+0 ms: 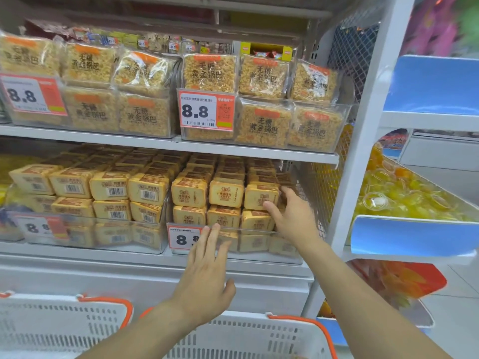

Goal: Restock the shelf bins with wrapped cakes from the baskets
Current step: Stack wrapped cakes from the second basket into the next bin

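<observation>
Wrapped yellow cakes (225,195) fill two clear bins on the lower shelf, stacked in rows. My right hand (293,216) reaches into the right bin (259,257) at its right end; thumb and fingers curl round a cake (259,196) in the top row. My left hand (207,268) is held flat, fingers straight, with the fingertips at the front wall of the same bin beside the 8.8 price tag (182,238). It holds nothing. The left bin (85,237) is full too.
Two white baskets with orange handles (62,325) (246,340) stand below, at the frame's bottom. The upper shelf holds bins of rice-crisp packs (261,125). A white upright post (363,141) and mesh side panel bound the shelf on the right; yellow jelly cups (404,195) lie beyond.
</observation>
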The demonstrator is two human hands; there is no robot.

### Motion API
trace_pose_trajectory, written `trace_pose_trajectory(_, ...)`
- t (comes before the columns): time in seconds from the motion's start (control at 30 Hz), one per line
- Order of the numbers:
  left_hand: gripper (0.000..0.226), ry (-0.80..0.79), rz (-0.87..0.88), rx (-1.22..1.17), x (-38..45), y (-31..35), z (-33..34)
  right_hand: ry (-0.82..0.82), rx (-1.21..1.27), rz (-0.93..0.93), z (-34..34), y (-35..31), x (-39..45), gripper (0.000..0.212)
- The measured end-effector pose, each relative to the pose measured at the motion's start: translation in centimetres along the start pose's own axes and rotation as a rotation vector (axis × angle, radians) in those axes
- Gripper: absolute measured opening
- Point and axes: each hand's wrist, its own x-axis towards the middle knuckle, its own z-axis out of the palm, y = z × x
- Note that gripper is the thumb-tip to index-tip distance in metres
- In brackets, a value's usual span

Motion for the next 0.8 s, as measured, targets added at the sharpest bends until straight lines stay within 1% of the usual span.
trace_pose_trajectory(0.1,0.070,-0.010,-0.005,0.014,0.1,0.0,0.0,0.033,-0.016,0.004,0.5,-0.2,-0.7,0.051)
trace_pose_trajectory(0.2,0.068,-0.012,-0.019,0.011,0.1,0.2,-0.2,0.150,-0.053,-0.020,0.8,0.0,-2.1,0.051)
trace_pose_trajectory(0.23,0.065,0.007,-0.013,-0.008,0.1,0.2,-0.2,0.218,-0.034,-0.052,0.7,0.0,-2.7,0.045)
trace_pose_trajectory(0.27,0.059,0.047,-0.001,-0.037,-0.1,0.3,-0.3,0.285,0.000,-0.127,0.4,0.0,-3.5,0.032)
trace_pose_trajectory(0.3,0.052,0.104,0.022,-0.071,-0.2,0.2,-0.2,0.328,0.022,-0.225,0.0,-0.1,-4.5,0.019)
trace_pose_trajectory(0.33,0.042,0.168,0.058,-0.104,-0.4,0.1,-0.2,0.325,0.035,-0.318,-0.3,0.0,-5.5,0.012)
trace_pose_trajectory(0.37,0.032,0.219,0.101,-0.141,-0.5,0.0,-0.2,0.266,0.050,-0.375,-0.4,0.2,-6.6,0.012)
trace_pose_trajectory(0.4,0.023,0.239,0.137,-0.179,-0.7,0.1,-0.1,0.167,0.064,-0.395,-0.5,0.5,-7.9,0.013)
trace_pose_trajectory(0.43,0.017,0.199,0.151,-0.218,-0.8,0.3,0.0,0.053,0.058,-0.400,-0.4,0.9,-9.2,0.013)
trace_pose_trajectory(0.5,0.011,0.013,0.141,-0.238,-1.2,0.5,1.2,-0.181,-0.020,-0.394,0.2,2.1,-12.1,0.007)
trace_pose_trajectory(0.53,0.013,-0.104,0.128,-0.204,-1.3,0.4,2.3,-0.323,-0.081,-0.369,0.6,3.0,-13.7,0.005)
trace_pose_trajectory(0.57,0.017,-0.234,0.113,-0.157,-1.5,0.4,3.4,-0.473,-0.148,-0.327,1.0,4.0,-15.2,0.009)
trace_pose_trajectory(0.63,0.025,-0.506,0.110,-0.058,-1.4,0.5,5.6,-0.721,-0.306,-0.220,1.7,6.2,-17.5,0.016)
trace_pose_trajectory(0.7,0.023,-0.744,0.096,-0.020,-1.3,1.2,7.7,-0.913,-0.412,-0.058,2.7,8.5,-19.6,0.021)
trace_pose_trajectory(0.77,0.013,-0.855,0.009,-0.105,-1.4,2.3,10.2,-1.039,-0.437,0.077,4.1,10.8,-21.7,0.025)
trace_pose_trajectory(0.8,0.016,-0.858,-0.047,-0.170,-1.6,3.0,11.8,-1.068,-0.444,0.114,4.8,11.9,-22.7,0.025)
